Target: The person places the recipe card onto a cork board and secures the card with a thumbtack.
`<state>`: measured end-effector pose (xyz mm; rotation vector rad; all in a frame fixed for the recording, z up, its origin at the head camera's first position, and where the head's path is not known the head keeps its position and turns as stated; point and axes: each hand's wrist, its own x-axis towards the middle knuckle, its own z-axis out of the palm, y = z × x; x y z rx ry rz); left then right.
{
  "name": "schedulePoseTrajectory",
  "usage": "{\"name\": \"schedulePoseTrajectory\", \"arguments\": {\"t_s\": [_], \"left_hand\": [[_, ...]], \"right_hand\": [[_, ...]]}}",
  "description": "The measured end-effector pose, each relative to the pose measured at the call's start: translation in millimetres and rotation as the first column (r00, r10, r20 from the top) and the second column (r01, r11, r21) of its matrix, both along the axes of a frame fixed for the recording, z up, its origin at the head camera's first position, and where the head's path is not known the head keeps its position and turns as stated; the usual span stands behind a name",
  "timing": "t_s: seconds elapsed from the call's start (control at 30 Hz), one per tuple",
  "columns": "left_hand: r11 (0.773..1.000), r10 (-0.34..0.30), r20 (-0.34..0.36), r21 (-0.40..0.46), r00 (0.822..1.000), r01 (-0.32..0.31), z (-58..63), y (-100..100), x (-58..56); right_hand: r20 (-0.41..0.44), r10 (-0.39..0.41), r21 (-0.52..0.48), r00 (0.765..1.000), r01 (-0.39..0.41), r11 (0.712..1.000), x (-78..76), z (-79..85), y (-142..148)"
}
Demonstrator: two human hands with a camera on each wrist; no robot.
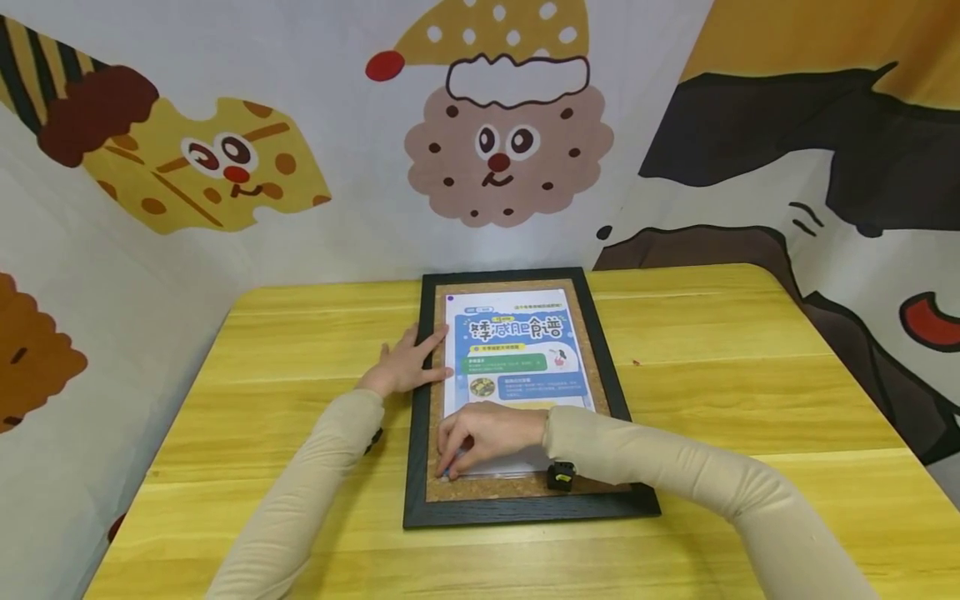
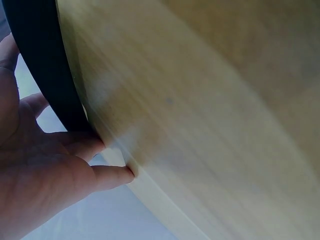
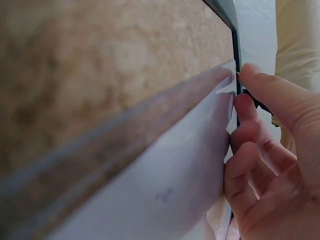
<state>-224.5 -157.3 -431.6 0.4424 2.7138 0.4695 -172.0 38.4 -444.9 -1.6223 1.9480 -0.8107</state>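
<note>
A printed poster [image 1: 517, 342] with blue and green panels lies face up on a black-framed corkboard [image 1: 487, 490]. A purple pin [image 1: 450, 297] sits toward the corkboard's far left corner, at the poster's edge. Toward the corkboard's near left corner, the right hand [image 1: 491, 432] brings thumb and finger together, pinching a small pale object [image 1: 444, 478] too tiny to identify. The left hand [image 1: 405, 365] spreads across the corkboard's left edge, fingers extended, holding nothing. Under the corkboard is a yellow wood-grain surface [image 1: 720, 342]; beyond its far edge, a cartoon-printed backdrop [image 1: 360, 242] rises.
</note>
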Motion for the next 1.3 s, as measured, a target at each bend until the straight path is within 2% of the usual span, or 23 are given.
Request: {"name": "schedulePoseTrajectory", "arguments": {"t_s": [0.13, 0.23, 0.53, 1.3], "left_hand": [[1.0, -0.001, -0.001, 0.0, 1.0, 0.001, 0.8, 0.8, 0.3], [1.0, -0.004, 0.002, -0.001, 1.0, 0.004, 0.4, 1.2, 0.5], [1.0, -0.01, 0.009, -0.001, 1.0, 0.01, -1.6, 1.1, -0.9], [1.0, -0.007, 0.008, -0.004, 1.0, 0.007, 0.5, 0.3, -0.6]], "right_hand": [[0.07, -0.011, -0.016, 0.997, 0.012, 1.0, 0.0, -0.2, 1.7], [0.089, -0.015, -0.019, 0.996, 0.017, 1.0, -0.1, -0.6, 2.3], [0.04, -0.038, 0.018, 0.998, 0.037, 0.999, 1.4, 0.3, 2.1], [-0.011, -0.014, 0.038, 1.0, 0.014, 0.999, 0.5, 0.5, -1.4]]}}
